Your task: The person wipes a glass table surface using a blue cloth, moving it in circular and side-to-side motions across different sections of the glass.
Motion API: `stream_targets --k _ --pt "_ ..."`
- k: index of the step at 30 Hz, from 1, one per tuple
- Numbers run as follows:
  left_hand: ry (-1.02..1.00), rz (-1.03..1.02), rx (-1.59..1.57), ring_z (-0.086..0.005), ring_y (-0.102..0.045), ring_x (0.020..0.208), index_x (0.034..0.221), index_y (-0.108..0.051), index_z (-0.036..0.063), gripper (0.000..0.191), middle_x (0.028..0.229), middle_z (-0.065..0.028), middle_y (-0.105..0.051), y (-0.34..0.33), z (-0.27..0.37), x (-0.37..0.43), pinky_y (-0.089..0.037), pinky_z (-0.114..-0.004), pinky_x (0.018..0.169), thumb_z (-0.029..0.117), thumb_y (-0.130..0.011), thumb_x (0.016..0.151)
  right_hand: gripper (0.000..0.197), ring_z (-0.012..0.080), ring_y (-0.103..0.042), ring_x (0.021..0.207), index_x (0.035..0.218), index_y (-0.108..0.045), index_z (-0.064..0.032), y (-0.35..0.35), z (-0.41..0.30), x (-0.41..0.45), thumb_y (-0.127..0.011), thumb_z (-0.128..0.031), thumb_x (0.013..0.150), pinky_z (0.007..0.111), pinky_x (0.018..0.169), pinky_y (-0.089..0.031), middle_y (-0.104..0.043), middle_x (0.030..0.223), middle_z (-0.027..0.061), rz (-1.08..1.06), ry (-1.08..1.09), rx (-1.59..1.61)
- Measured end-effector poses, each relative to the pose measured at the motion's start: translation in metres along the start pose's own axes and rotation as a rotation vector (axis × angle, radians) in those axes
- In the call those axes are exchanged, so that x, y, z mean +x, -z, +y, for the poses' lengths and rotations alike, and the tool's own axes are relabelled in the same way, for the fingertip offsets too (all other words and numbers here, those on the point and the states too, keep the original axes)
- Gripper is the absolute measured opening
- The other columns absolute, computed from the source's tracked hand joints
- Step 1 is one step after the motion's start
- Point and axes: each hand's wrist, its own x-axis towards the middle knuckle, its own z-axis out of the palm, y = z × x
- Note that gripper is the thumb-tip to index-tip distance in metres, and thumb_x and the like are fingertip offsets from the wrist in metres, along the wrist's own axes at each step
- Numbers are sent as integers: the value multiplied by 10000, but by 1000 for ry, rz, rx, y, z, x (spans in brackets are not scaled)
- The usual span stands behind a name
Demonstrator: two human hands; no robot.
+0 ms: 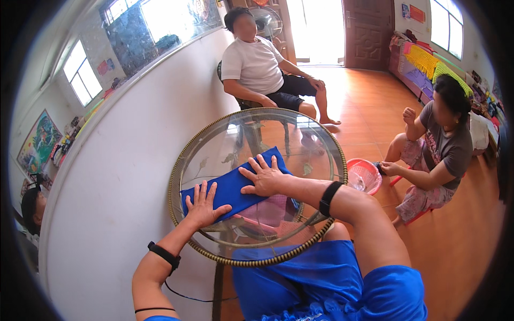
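Observation:
A folded blue cloth (237, 184) lies flat, at a slant, on the round glass table (317, 160) with a woven-look rim. My left hand (204, 206) rests palm down on the cloth's left end, fingers spread and thumb pointing right. On its right half lies my right hand (263, 176), also palm down with the fingers apart. Neither hand grips the cloth. Through the glass, below the cloth, a pink basket (261, 212) shows. Each of my forearms wears a black strap.
A white wall (120, 180) runs along the left. Beyond the table a person in a white shirt (257, 64) sits on a chair. At the right another person (437, 148) sits on a low red stool beside a pink basket (375, 176) on the tiled floor.

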Motion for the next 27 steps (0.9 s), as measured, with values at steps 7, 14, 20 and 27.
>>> stream_targets --k 7,14,20,27 --pt "105 -4 -14 -331 12 1402 1469 -76 187 1021 1522 -152 -19 12 -10 45 -31 -612 1050 809 -379 718 800 387 -48 1388 1451 -207 -253 16 16 54 -354 -714 814 660 1039 -26 -96 1514 149 -74 13 -3" --pt "112 -40 -28 -335 25 1402 1470 -66 180 1029 1524 -147 -1 21 16 61 -37 -601 1058 790 -418 719 783 329 -54 1401 1449 -213 -254 21 43 48 -357 -701 823 616 1068 -37 -122 1518 108 -29 -17 -26" --pt "-11 -36 -16 -339 53 1399 1470 -80 180 1008 1525 -141 16 12 70 60 -14 -609 1054 779 -416 732 791 342 -55 1397 1446 -226 -235 23 82 -9 -338 -709 823 619 1064 -27 -122 1512 138 10 -76 -18" --pt "-194 -52 3 -360 50 1395 1471 -74 183 1023 1520 -164 13 -5 111 19 5 -618 1044 799 -397 721 817 372 -58 1390 1445 -226 -209 11 82 -103 -288 -732 821 621 1060 -32 -127 1500 176 45 -137 -39"
